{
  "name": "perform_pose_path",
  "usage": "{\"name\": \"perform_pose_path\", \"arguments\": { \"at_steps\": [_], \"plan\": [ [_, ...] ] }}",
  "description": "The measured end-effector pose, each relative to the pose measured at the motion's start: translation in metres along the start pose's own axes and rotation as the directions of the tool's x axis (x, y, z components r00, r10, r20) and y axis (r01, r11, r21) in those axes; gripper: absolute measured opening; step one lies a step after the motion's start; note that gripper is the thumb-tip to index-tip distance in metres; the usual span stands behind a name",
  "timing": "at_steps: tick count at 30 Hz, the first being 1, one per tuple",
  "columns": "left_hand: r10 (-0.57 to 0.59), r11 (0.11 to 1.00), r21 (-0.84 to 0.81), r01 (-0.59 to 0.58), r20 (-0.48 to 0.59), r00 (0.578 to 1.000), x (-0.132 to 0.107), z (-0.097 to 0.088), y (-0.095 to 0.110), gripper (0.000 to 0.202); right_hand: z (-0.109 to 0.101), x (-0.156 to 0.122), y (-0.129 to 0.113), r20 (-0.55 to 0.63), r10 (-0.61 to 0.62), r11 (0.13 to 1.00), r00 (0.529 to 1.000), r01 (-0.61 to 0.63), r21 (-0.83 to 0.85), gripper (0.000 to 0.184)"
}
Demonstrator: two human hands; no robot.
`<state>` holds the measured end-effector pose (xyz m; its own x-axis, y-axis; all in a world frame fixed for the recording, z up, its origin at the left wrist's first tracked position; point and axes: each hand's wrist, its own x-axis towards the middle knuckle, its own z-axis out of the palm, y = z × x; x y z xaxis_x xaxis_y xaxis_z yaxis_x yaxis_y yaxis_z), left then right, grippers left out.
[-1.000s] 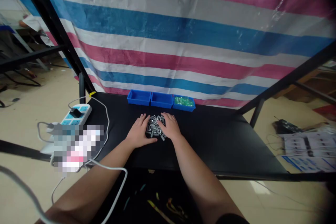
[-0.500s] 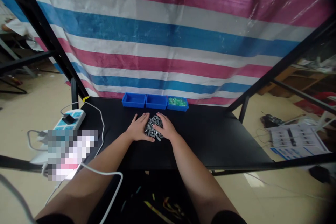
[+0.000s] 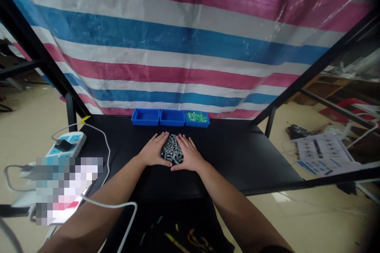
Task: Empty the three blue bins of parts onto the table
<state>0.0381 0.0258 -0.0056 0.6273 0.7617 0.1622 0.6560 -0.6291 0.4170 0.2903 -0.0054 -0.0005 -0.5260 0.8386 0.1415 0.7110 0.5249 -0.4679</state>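
Note:
A pile of small grey metal cylindrical parts [image 3: 172, 149] lies on the black tabletop [image 3: 234, 158]; they are too small to tell their exact kind. My left hand [image 3: 154, 150] rests along the pile's left side, fingers stretched forward and thumb turned in at the near edge. On the right side my right hand [image 3: 190, 153] curves round it the same way, its thumb close to the left thumb. Both hands touch the outer parts and neither grips one. Behind the pile stand three blue bins: a left bin [image 3: 145, 123], a middle bin [image 3: 172, 123] and a right bin [image 3: 198, 125].
Green items in clear plastic [image 3: 197, 116] fill the right bin. At left are a power strip [image 3: 67, 144] with plugs, a blurred-out bright object, and a white cable [image 3: 118, 205] crossing my left forearm. A striped sheet [image 3: 178, 55] hangs behind the table between black frame posts.
My right hand has moved from over the pile to its right side, with its thumb now at the near edge. More of the pile shows. The view has shifted slightly.

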Motion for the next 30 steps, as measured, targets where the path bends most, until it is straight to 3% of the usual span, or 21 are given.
{"name": "perform_pose_path", "arguments": {
  "at_steps": [5, 9, 19, 25, 30],
  "plan": [
    [0.072, 0.997, -0.039, -0.070, 0.045, 0.996, 0.018, 0.000, -0.009, 0.149, -0.004, 0.024, 0.006, 0.059, -0.072, 0.997, 0.996, 0.072, 0.007, 0.145],
    [0.089, 0.994, -0.061, -0.087, 0.021, 0.996, 0.022, 0.001, -0.012, 0.144, -0.007, 0.034, 0.010, 0.092, -0.148, 0.989, 0.985, 0.145, 0.041, 0.144],
    [0.054, 0.992, -0.114, -0.059, -0.044, 0.998, 0.013, 0.001, -0.007, 0.138, -0.007, 0.030, 0.008, 0.052, -0.149, 0.980, 0.987, 0.140, 0.143, 0.142],
    [0.065, 0.991, -0.115, -0.070, -0.048, 0.997, 0.012, 0.000, -0.006, 0.138, -0.004, 0.030, 0.011, 0.036, -0.142, 0.989, 0.989, 0.140, 0.057, 0.144],
    [0.053, 0.990, -0.126, -0.057, -0.041, 0.998, 0.013, -0.001, -0.006, 0.142, -0.002, 0.039, 0.018, 0.088, -0.126, 0.992, 0.988, 0.126, 0.002, 0.148]
  ]
}}
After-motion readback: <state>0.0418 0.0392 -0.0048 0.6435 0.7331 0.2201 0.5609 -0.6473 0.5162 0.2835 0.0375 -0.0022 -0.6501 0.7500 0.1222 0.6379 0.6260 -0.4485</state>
